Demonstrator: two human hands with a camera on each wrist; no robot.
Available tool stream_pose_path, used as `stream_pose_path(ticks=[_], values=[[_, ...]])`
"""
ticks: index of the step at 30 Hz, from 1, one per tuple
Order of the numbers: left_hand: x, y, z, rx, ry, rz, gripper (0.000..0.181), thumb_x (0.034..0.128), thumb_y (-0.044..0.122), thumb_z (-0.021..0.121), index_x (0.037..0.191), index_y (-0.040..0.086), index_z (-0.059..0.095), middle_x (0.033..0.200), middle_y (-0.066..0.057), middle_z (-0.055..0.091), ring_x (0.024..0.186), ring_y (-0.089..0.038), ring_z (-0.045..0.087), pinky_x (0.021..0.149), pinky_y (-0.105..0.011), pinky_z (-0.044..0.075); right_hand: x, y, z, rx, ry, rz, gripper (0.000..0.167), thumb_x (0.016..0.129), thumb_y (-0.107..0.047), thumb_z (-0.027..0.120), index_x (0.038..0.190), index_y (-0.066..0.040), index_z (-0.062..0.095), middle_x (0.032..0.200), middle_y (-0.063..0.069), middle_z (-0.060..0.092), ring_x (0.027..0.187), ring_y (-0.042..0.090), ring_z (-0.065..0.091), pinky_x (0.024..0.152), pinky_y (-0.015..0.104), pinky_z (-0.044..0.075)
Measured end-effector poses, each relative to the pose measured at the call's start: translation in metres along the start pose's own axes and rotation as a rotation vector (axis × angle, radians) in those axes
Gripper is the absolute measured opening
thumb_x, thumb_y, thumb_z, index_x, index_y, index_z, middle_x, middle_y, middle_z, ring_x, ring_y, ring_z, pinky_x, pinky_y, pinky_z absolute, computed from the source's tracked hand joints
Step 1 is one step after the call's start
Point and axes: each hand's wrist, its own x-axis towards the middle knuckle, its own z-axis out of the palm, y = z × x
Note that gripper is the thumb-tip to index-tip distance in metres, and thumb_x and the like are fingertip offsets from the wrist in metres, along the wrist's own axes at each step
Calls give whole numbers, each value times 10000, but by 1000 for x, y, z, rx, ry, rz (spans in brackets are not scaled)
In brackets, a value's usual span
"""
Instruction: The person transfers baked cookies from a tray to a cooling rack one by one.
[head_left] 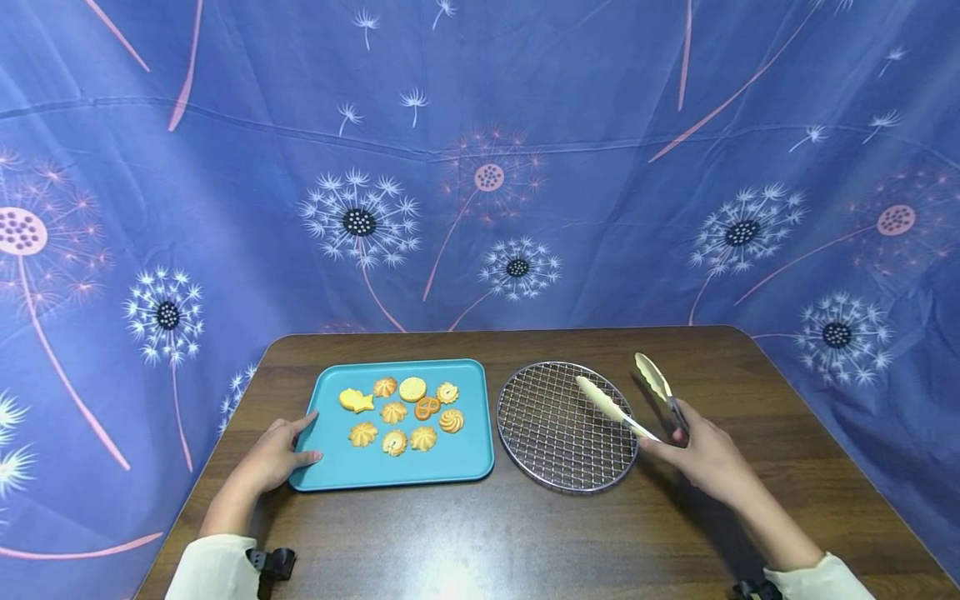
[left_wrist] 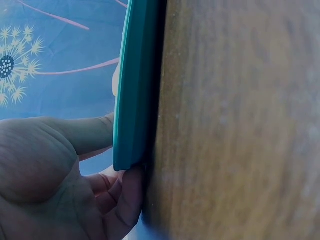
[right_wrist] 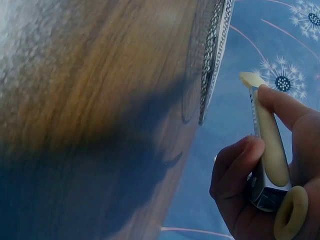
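Observation:
My left hand (head_left: 272, 457) grips the left edge of a teal tray (head_left: 322, 471), thumb over the rim. In the left wrist view the fingers curl beneath the tray's edge (left_wrist: 132, 100). Several cookies lie on the tray, among them a yellow fish-shaped cookie (head_left: 356, 400), a pretzel (head_left: 427, 407) and a swirl cookie (head_left: 452, 421). With my right hand (head_left: 712, 458) I hold tongs (head_left: 600, 400) with cream tips, their two arms spread apart and nothing between them. One tip is over the round wire rack (head_left: 555, 437); the right wrist view shows fingers and thumb around the tongs (right_wrist: 274, 150).
Tray and rack stand side by side on a brown wooden table (head_left: 375, 533), a narrow gap between them. A blue curtain (head_left: 600, 192) with dandelion patterns hangs behind the table's far edge.

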Motion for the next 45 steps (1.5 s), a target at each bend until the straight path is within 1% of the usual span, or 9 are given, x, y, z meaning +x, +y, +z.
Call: stream_pose_path(ticks=[5, 12, 17, 21, 26, 32, 35, 42, 45], values=[[0, 0, 0, -1, -4, -15, 758, 936, 156, 764, 1548, -62, 372, 1103, -227, 528, 985, -308, 489, 879, -501, 436, -1, -4, 3, -27, 3, -22, 923, 877, -471, 805, 1537, -8, 355, 963, 133, 569, 640, 179, 556, 587, 348, 475], [1, 1, 0, 2, 4, -11, 756, 931, 151, 769, 1543, -64, 381, 1098, -237, 531, 979, -311, 496, 879, -510, 441, 0, -11, 7, -68, 10, -46, 973, 868, -490, 807, 1537, 51, 351, 968, 117, 595, 708, 194, 551, 630, 357, 466], [1, 0, 1, 2, 6, -8, 760, 928, 155, 772, 1544, -60, 382, 1096, -235, 531, 976, -308, 500, 875, -506, 440, -1, -17, 10, -96, 20, -64, 981, 858, -509, 810, 1534, 49, 370, 959, 101, 604, 768, 222, 542, 666, 368, 452], [1, 0, 1, 3, 11, 0, 762, 924, 154, 775, 1539, -68, 385, 1096, -239, 535, 977, -309, 506, 875, -509, 442, -2, -23, 12, -93, 20, -71, 977, 850, -496, 821, 1536, 40, 378, 959, 107, 608, 774, 228, 543, 670, 371, 455], [1, -1, 1, 12, 16, 6, 759, 920, 151, 778, 1532, -76, 391, 1070, -224, 539, 962, -302, 504, 862, -502, 441, -3, -28, 15, -84, 9, -74, 1013, 845, -498, 824, 1535, 85, 365, 963, 102, 591, 756, 208, 523, 676, 360, 449], [1, -1, 2, 11, 15, 8, 764, 919, 155, 781, 1533, -75, 389, 1052, -214, 536, 952, -298, 497, 852, -492, 438, -3, -33, 19, -73, -7, -83, 986, 846, -505, 821, 1534, 52, 386, 958, 91, 572, 733, 189, 505, 655, 349, 440], [1, -1, 2, 12, 18, 11, 765, 915, 154, 783, 1532, -74, 392, 1046, -209, 536, 949, -295, 495, 851, -487, 437, -3, -36, 20, -70, -15, -99, 978, 851, -489, 821, 1535, 56, 383, 956, 89, 565, 737, 185, 496, 660, 349, 436], [0, 0, 2, 6, 21, 10, 766, 913, 153, 785, 1530, -75, 392, 1050, -212, 530, 953, -299, 493, 859, -491, 436, -4, -43, 25, -81, -33, -98, 1053, 845, -516, 818, 1560, 85, 331, 980, 104, 594, 803, 220, 547, 700, 379, 468], [0, 0, 2, 3, 22, 11, 768, 913, 153, 785, 1531, -75, 390, 1053, -214, 528, 955, -299, 492, 865, -494, 437, -4, -45, 27, -82, -29, -107, 1042, 839, -504, 827, 1558, 76, 343, 978, 101, 601, 810, 220, 554, 707, 384, 473]])
